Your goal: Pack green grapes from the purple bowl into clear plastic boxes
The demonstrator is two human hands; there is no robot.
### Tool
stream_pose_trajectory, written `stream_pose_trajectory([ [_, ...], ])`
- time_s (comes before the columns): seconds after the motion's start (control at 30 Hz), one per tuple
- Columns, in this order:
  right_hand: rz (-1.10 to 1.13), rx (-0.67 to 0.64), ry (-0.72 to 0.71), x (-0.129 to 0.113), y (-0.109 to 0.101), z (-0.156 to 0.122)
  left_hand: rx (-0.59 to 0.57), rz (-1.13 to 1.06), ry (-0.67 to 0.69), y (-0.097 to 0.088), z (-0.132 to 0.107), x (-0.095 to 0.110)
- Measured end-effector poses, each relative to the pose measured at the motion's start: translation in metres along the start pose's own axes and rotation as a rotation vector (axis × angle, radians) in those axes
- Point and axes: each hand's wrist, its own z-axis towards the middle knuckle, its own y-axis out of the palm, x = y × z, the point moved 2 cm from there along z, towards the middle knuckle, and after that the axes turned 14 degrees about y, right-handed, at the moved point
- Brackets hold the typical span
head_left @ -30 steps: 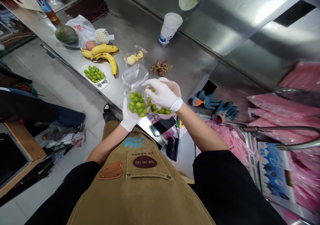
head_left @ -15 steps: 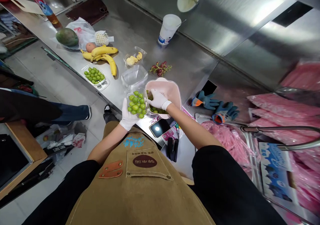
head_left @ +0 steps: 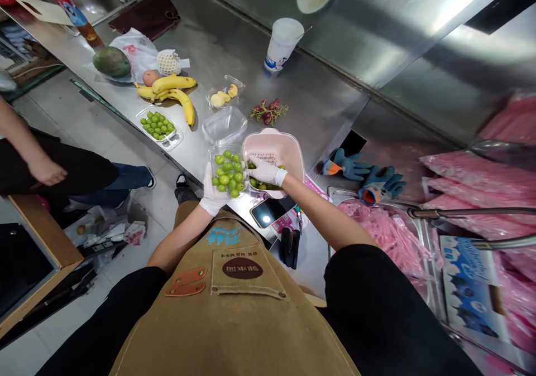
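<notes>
My left hand point(head_left: 213, 192), in a white glove, grips the side of a clear plastic tub holding several green grapes point(head_left: 227, 167). Right beside it stands a pink colander point(head_left: 293, 153) with more green grapes at its bottom. My gloved right hand point(head_left: 266, 171) reaches into the colander, its fingers bent down at the left wall. A grape shows at those fingertips; the lower fingers are partly hidden. An open clear lid point(head_left: 225, 126) lies just behind the tub.
Bananas point(head_left: 173, 88), a filled grape tub point(head_left: 159, 128), a mango point(head_left: 111, 62) and red grapes point(head_left: 268, 112) lie along the steel counter. A white bucket point(head_left: 281, 44) stands behind. Nearby are a phone point(head_left: 272, 211) and blue gloves point(head_left: 349, 164). Another person's hand point(head_left: 48, 172) shows at left.
My right hand has shifted slightly within the colander and turned. The grapes in the tub sit a little differently. At left, another person's arm and hand have come into view.
</notes>
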Motion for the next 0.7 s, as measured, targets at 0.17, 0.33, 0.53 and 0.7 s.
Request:
stream_pose_trajectory([
  [0.17,-0.004,0.145,0.116,-0.012,-0.013,-0.002,0.036,0.001,0.007,0.004,-0.004,0.002],
  [0.33,0.086,0.273,0.057,-0.052,-0.037,-0.025,0.002,-0.007,0.040,0.003,-0.004,0.000],
  [0.53,-0.163,0.168,-0.257,-0.117,-0.003,-0.075,0.037,0.001,0.084,0.008,-0.003,0.002],
  [0.7,-0.480,0.118,-0.300,-0.129,0.023,-0.083,0.114,0.025,0.073,-0.004,-0.002,0.005],
])
